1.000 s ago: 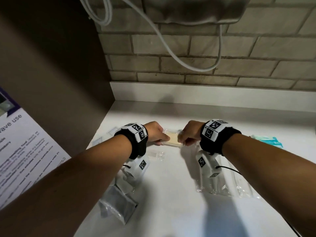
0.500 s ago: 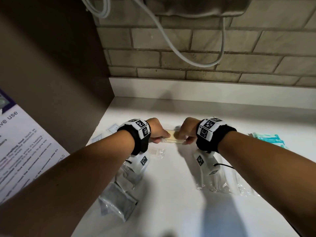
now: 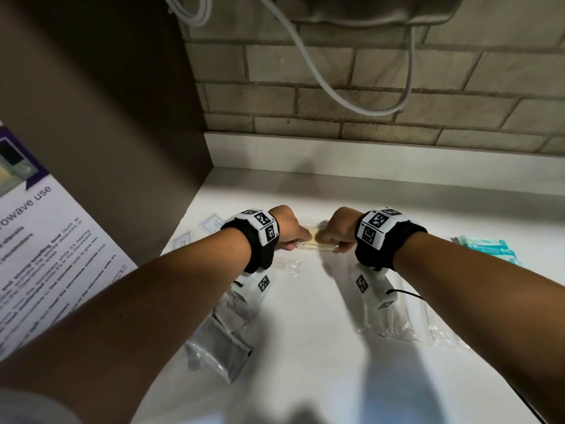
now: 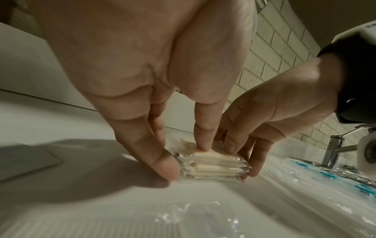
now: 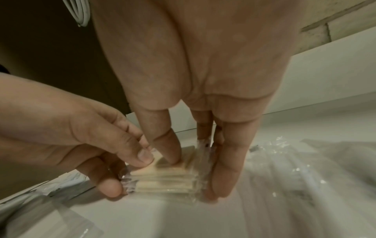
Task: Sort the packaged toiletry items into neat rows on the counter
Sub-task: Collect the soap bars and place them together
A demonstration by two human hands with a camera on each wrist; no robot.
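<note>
A stack of thin cream packets [image 3: 318, 242] in clear wrap sits on the white counter [image 3: 305, 347] near the back. My left hand [image 3: 290, 231] pinches its left end and my right hand [image 3: 337, 231] pinches its right end. In the left wrist view the stack of packets [image 4: 215, 167] lies flat, with the left hand [image 4: 186, 157] at its end and one finger pressing its top. The right wrist view shows the stack [image 5: 168, 178] squeezed between the right hand [image 5: 195, 169] and the left hand [image 5: 126, 170].
A grey packet [image 3: 218, 347] lies front left and long clear packets [image 3: 397, 319] lie under my right wrist. Teal packets [image 3: 486, 247] lie far right and small white sachets [image 3: 211, 224] by the left wall panel. A small clear packet [image 3: 286, 266] sits behind the stack. A tap [image 4: 333, 151] stands at the right.
The cream stack showed its broad face tilted toward me; now it lies flatter and lower on the counter. Both hands have stayed on its ends.
</note>
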